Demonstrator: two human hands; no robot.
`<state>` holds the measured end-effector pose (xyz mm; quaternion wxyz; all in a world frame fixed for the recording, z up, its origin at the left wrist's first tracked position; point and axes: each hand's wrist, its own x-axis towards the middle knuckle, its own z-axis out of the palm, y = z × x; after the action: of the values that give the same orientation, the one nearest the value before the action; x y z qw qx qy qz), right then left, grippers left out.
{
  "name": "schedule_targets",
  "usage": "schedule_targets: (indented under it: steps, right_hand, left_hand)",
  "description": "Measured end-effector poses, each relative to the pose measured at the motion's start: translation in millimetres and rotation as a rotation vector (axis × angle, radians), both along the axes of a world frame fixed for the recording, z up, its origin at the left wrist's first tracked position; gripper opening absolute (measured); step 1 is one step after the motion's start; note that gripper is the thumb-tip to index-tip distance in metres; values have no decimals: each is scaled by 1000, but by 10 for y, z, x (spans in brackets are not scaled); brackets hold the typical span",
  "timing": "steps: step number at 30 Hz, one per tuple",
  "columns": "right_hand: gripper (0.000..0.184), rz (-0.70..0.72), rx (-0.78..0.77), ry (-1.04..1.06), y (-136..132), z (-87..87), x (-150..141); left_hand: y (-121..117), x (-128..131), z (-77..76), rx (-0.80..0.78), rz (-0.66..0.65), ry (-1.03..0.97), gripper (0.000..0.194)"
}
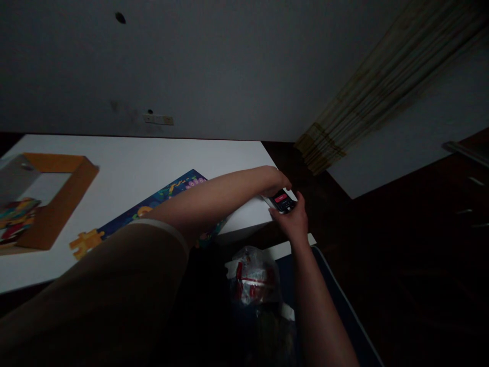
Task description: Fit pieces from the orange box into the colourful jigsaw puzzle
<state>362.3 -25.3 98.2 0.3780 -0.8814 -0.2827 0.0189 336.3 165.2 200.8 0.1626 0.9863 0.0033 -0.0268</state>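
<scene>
A phone (pixel 283 201) with a lit dark screen and a red patch on it is at the right end of the white table. My right hand (pixel 293 216) grips it from the near side, thumb on the left and fingers on the right. Reaching across from the left, my left hand (pixel 278 179) is bent over the phone's far edge, and most of its fingers are hidden. Beneath my left forearm lies a dark blue illustrated board (pixel 153 202) with colourful pictures. A yellow puzzle-shaped piece (pixel 86 243) shows at its left end.
An open orange-brown box (pixel 71 196) with colourful pieces inside stands on the left of the white table (pixel 126 153). Below the table edge, a clear plastic bag (pixel 254 278) with red-and-white contents rests on a dark blue surface. A curtain (pixel 344 117) hangs at the right.
</scene>
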Motion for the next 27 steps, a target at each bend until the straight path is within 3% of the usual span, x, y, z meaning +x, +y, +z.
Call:
schedule_targets:
  steps: [3,6,9,13,15,18,24,27]
  right_hand:
    - [120,-63,-7,-45,75,-32,-158]
    - [118,-85,19,-86,189,-77,-270]
    - [116,-100,48,-138,340,-118,-358]
    - [114,-129,56,-192,520,-134,-436]
    - [114,-134,38,-209,580,-126,-462]
    - [116,-137,1,-222,630,-108,-495]
    - [123,-176,-79,-207,596,-19,-619]
    - [101,-140,14,-333,558,98,-870]
  left_hand:
    - [144,-276,219,77,-8,-40,103]
    - [208,-724,540,128,68,-265,86]
    - [155,-1352,799,119,139,-411,68]
    - [-29,-2354,864,24,310,-583,57]
    - [-119,-2849,770,-30,433,-655,52]
    - [-210,-3521,501,-70,614,-738,41]
    - [-352,-4668,-295,11,833,-790,27]
    - [-447,-5090,-653,102,964,-741,25]
